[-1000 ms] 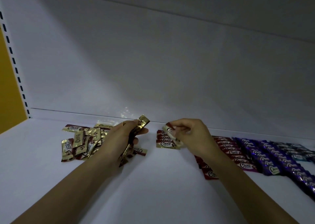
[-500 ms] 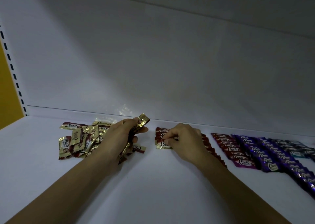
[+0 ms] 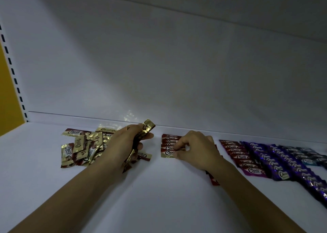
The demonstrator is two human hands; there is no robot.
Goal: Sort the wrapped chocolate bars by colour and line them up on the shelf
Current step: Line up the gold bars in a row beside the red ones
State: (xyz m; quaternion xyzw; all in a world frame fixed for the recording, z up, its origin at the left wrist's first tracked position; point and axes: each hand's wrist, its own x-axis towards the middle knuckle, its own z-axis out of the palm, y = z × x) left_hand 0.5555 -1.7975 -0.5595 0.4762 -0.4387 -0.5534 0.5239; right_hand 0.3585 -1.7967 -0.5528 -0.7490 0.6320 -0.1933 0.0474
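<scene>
A loose heap of gold-wrapped chocolate bars [image 3: 83, 146] lies at the left on the white shelf [image 3: 159, 197]. My left hand [image 3: 122, 144] is closed around a bunch of gold bars [image 3: 147, 129] that stick up past the thumb. Right of it runs a short row of gold-and-red bars [image 3: 169, 145]. My right hand [image 3: 196, 148] rests on that row, fingertips pinching the front bar flat on the shelf. Further right lie a red row [image 3: 237, 154], a purple row [image 3: 276, 160] and a blue row [image 3: 307, 156].
The white back wall [image 3: 177, 73] rises behind the rows. A yellow side panel [image 3: 8, 99] with a slotted upright closes the left end. One gold bar [image 3: 144, 155] lies loose under my left hand. A red bar end [image 3: 214, 179] shows beneath my right forearm.
My right hand carried one bar down from the air and set it at the front of the short row. My left hand kept its bunch and barely moved.
</scene>
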